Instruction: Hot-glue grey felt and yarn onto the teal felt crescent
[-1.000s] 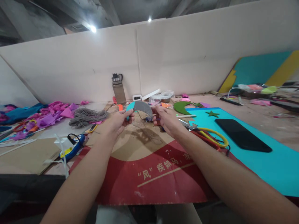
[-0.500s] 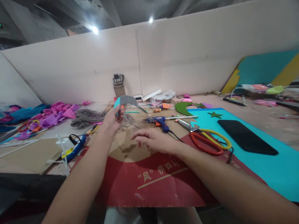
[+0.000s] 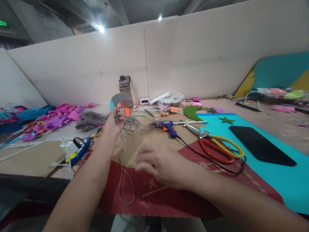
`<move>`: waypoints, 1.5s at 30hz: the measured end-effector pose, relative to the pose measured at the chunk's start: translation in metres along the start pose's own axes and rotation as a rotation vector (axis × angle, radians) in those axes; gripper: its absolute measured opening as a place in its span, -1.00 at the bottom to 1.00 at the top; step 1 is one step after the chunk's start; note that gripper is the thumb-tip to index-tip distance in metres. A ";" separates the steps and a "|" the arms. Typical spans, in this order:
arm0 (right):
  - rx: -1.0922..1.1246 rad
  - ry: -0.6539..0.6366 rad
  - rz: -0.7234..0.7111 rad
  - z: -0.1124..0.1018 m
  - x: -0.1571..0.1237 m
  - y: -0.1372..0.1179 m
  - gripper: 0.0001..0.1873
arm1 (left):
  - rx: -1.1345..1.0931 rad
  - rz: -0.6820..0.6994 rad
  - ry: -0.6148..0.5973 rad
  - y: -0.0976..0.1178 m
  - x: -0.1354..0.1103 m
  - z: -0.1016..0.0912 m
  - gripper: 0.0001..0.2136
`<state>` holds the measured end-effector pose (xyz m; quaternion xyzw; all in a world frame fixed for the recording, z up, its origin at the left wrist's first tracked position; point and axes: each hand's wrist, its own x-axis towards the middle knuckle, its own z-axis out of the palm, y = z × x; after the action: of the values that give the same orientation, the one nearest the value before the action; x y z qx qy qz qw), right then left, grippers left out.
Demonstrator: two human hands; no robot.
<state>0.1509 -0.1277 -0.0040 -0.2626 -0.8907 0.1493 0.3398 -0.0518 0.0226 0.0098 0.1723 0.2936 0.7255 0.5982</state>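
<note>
My left hand (image 3: 114,121) is pinched on a flat grey and turquoise curved piece (image 3: 120,99), possibly felt, raised over the worktop. From the same hand a thin grey cord (image 3: 122,174) hangs down and ends in a loop over the red part of the cardboard sheet (image 3: 116,203). My right hand (image 3: 159,164), smeared by motion, hovers over the cardboard with its fingers loosely bent and nothing visible in them. Behind it lies a blue hot glue gun (image 3: 166,126) with a white glue stick in its back. Large scissors (image 3: 214,148) with red and yellow handles rest to its right.
A tangle of cord (image 3: 131,124) and a grey cord bundle (image 3: 90,120) lie beyond my left hand. To the right, a black phone (image 3: 260,145) and a green star (image 3: 227,120) rest on a turquoise sheet (image 3: 289,183). A bottle (image 3: 125,87) stands at the back wall.
My left hand has shifted slightly left, turning the curved piece. My right hand has come nearer to me. A cord loop now hangs over the red cardboard.
</note>
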 end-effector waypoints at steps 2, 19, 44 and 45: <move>0.066 0.148 0.163 -0.009 0.007 0.017 -0.75 | 0.056 0.011 -0.055 -0.008 -0.003 0.001 -0.85; 0.718 0.577 0.593 -0.024 0.040 0.092 -0.76 | 0.581 -0.101 -0.580 -0.053 -0.044 0.007 -0.74; -0.286 0.281 0.822 -0.048 0.016 0.113 -0.64 | 0.792 0.278 -0.423 -0.049 -0.046 0.008 -0.85; -0.329 0.179 0.866 -0.044 0.014 0.117 -0.65 | 0.799 0.301 -0.404 -0.049 -0.046 0.008 -0.85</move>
<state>0.2153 -0.0205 -0.0165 -0.6721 -0.6783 0.1109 0.2754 0.0005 -0.0147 -0.0103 0.5674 0.3993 0.5862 0.4184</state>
